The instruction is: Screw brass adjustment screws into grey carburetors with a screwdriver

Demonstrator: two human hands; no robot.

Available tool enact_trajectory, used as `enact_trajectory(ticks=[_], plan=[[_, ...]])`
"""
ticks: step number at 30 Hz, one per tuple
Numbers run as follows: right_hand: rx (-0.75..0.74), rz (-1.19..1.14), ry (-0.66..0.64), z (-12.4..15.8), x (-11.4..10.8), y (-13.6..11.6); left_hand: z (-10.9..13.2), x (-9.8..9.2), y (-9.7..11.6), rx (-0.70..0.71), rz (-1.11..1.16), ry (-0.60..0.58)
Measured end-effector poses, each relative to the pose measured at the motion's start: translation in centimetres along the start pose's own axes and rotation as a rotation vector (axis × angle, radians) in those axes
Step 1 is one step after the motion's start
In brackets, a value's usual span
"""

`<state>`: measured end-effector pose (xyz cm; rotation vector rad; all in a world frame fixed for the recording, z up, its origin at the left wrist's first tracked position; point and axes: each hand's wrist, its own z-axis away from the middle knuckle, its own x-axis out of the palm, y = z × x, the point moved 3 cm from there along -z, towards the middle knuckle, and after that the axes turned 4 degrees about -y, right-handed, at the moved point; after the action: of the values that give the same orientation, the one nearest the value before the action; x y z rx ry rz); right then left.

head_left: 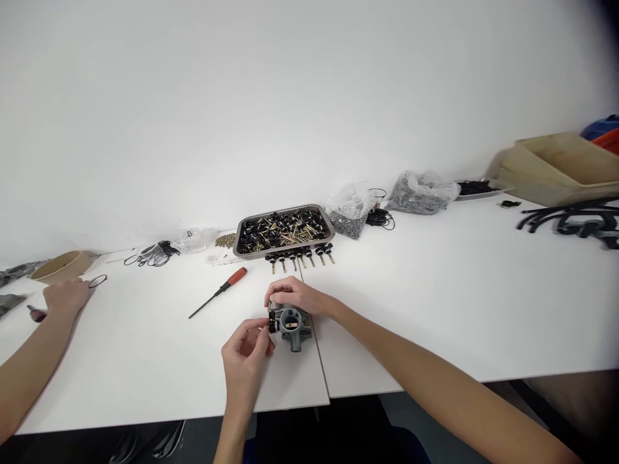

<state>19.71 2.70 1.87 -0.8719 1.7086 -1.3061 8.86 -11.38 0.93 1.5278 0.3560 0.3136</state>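
A small grey metal carburetor body (293,325) lies on the white table (435,303) in front of me. My right hand (293,295) is closed over its top and far side, holding it down. My left hand (245,356) pinches a small black knob (271,321) at the part's left side. A metal tray (330,227) of black-and-brass screws stands behind, with a row of the same screws (300,256) standing along its front edge. A red-handled screwdriver (220,290) lies to the left.
Another person's hand (65,296) rests at the far left beside a black O-ring (97,280) and a tan bowl (62,265). Plastic bags of small parts (422,191), a cardboard box (556,166) and black hoses (570,219) lie along the back right.
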Motion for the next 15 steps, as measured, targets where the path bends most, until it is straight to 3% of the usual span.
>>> enact_trajectory(ticks=[15], plan=[[-0.006,0.009,-0.002,0.02,-0.06,0.09,0.1,-0.07,-0.51,-0.048,0.048,0.012]])
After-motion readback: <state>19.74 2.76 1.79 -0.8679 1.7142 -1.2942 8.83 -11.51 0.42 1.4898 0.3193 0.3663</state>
